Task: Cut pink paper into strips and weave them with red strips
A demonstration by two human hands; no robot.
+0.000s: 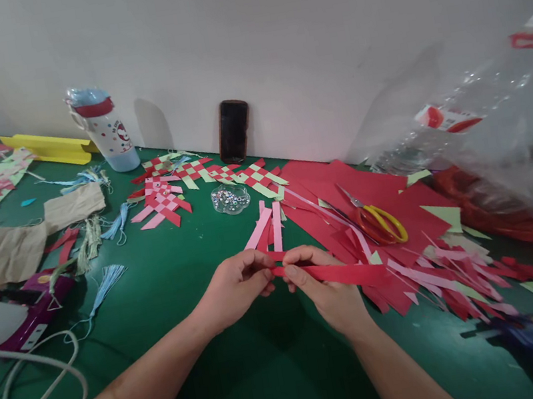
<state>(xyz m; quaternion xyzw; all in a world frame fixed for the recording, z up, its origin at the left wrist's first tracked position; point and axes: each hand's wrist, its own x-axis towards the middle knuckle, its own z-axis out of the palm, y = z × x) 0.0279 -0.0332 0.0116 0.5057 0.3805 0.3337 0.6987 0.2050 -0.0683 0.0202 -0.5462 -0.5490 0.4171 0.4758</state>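
Note:
Between my two hands runs a red paper strip [346, 274], held above the green table. The fingers of my left hand [233, 291] pinch its left part. My right hand [329, 294] pinches it a little further right, and the long end sticks out past that hand. Just beyond my fingertips, pink paper strips [259, 224] and some red ones point away from me; their near ends are hidden by my hands. Woven paper fish [165, 205] in red, pink and pale green lie further back. A clear dish of small beads [231, 200] stands beside them.
Scissors with yellow and red handles [381, 222] lie on red paper sheets [315, 185] at right, near paper scraps [452, 271]. A phone [234, 130] leans on the wall. A water bottle [106, 130], tassels [107, 278] and a white cable [43, 356] are at left.

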